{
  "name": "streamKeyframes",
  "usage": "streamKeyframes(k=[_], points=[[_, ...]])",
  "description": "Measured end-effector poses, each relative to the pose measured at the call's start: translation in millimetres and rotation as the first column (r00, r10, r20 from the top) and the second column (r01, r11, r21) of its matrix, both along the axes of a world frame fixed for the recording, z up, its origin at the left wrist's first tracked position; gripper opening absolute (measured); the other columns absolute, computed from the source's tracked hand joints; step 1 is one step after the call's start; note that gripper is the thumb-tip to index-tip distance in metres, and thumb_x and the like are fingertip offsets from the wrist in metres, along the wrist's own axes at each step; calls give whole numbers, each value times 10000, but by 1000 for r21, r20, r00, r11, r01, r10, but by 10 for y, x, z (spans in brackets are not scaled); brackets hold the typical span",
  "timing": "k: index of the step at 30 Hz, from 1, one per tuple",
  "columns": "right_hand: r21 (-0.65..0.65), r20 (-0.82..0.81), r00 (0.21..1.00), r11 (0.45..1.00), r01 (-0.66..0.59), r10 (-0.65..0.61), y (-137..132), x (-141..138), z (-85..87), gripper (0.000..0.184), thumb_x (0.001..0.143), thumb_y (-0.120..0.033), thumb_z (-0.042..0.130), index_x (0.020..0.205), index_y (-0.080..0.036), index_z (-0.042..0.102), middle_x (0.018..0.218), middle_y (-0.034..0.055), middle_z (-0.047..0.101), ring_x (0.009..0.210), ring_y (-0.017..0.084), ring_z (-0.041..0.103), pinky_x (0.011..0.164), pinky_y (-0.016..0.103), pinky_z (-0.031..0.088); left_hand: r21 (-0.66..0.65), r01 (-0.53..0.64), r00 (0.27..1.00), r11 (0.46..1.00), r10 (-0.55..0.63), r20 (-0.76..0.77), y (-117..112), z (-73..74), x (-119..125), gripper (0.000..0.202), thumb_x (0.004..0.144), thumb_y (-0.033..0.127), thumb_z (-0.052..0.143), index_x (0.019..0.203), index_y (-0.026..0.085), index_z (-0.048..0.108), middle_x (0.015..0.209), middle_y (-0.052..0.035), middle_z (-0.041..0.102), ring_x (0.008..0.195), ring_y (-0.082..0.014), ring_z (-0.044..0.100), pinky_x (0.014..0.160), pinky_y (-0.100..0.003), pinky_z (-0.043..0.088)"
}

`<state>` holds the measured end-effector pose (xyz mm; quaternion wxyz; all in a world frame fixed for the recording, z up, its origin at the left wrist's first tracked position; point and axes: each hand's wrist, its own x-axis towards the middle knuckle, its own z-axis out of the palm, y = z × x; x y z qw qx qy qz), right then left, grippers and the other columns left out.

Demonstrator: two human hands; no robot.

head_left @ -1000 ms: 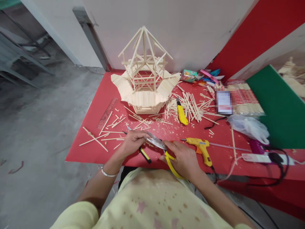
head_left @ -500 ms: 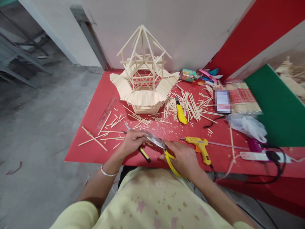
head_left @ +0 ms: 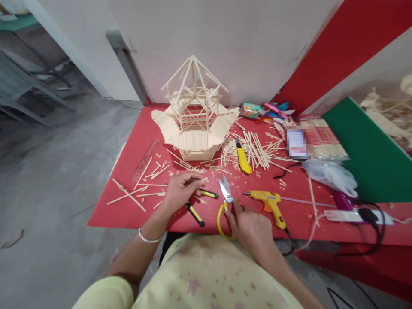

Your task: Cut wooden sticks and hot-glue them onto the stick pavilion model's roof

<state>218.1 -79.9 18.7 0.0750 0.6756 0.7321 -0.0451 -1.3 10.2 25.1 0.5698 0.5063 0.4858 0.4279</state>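
Note:
My left hand (head_left: 184, 189) is closed in a pinch on a short wooden stick (head_left: 204, 180), whose end pokes out past the fingertips. My right hand (head_left: 251, 224) grips the yellow-handled scissors (head_left: 228, 196) by one loop, low over the red table. Their blades are a little apart and point away from me. Under and beside my left hand lie two black-and-yellow craft knives, one nearer (head_left: 195, 214) and one farther (head_left: 209, 194). Beyond both hands stands a pagoda-like model (head_left: 196, 139) built of thin sticks, with an open-framed roof.
A yellow glue gun (head_left: 268, 201) lies right of the scissors, its cord hanging over the table edge. A yellow cutter (head_left: 243, 159) rests by a heap of loose sticks (head_left: 259, 150). Farther right are a plastic bag (head_left: 331, 174) and a power strip (head_left: 341, 216). A clear ruler (head_left: 145, 159) lies left.
The scissors have come away from my left fingers, moved down and right towards the table, and their blades have opened. The stick in my left hand now shows. The view has tilted slightly.

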Motion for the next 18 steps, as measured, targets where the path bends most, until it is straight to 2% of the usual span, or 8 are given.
streamKeyframes(k=[2,4,6,8,10,12,15,18], points=[[19,-146,989,1000,-13,15,98,-49,162,377,976,-394,432,957,-179,741,763,119,700,685,239,679,551,291,419,29,-21,1000,999,21,-6,11,57,2,201,804,334,730,856,143,693,589,3,663,478,-108,621,441,-189,511],[100,-457,888,995,-4,50,251,-157,328,359,974,-374,449,900,-209,759,787,98,710,755,212,680,632,284,461,78,-44,999,996,45,-10,36,135,-2,189,803,319,738,873,148,698,541,18,635,454,-102,604,421,-175,475],[174,-786,610,983,60,102,447,-323,467,324,966,-386,478,962,-233,764,869,71,724,839,187,673,724,278,492,128,-46,999,991,46,-1,81,252,-9,183,801,318,741,867,149,710,548,15,637,450,-99,596,415,-176,457],[169,-955,268,976,139,127,664,-516,570,294,941,-407,529,993,-236,763,906,47,722,862,177,658,755,283,503,167,-34,999,985,29,32,151,408,-24,189,797,324,744,868,151,717,564,12,644,444,-100,589,406,-183,446],[101,-995,8,976,192,101,879,-700,651,285,901,-440,590,966,-226,767,804,19,695,769,162,627,684,277,495,201,-32,998,979,20,65,247,584,-55,204,777,329,758,861,152,700,539,24,628,410,-97,566,375,-183,415],[12,-984,-169,974,224,51,1070,-848,731,300,845,-471,656,946,-212,768,659,-17,622,623,127,544,569,250,442,238,-44,997,970,29,66,363,753,-103,226,754,333,777,813,151,657,487,39,594,366,-89,531,345,-173,371],[-82,-934,-357,974,213,0,1292,-991,842,325,763,-492,735,887,-192,754,563,-60,531,495,72,403,470,213,336,301,-42,999,953,34,34,557,958,-182,278,739,342,791,747,156,586,472,43,580,357,-84,525,341,-163,355],[-79,-892,-451,986,147,-4,1450,-1081,897,358,753,-523,734,688,-177,668,529,-68,504,446,45,346,432,196,277,355,-22,1000,935,13,28,738,1096,-224,294,722,337,805,762,157,576,491,51,578,374,-86,544,343,-160,367]])
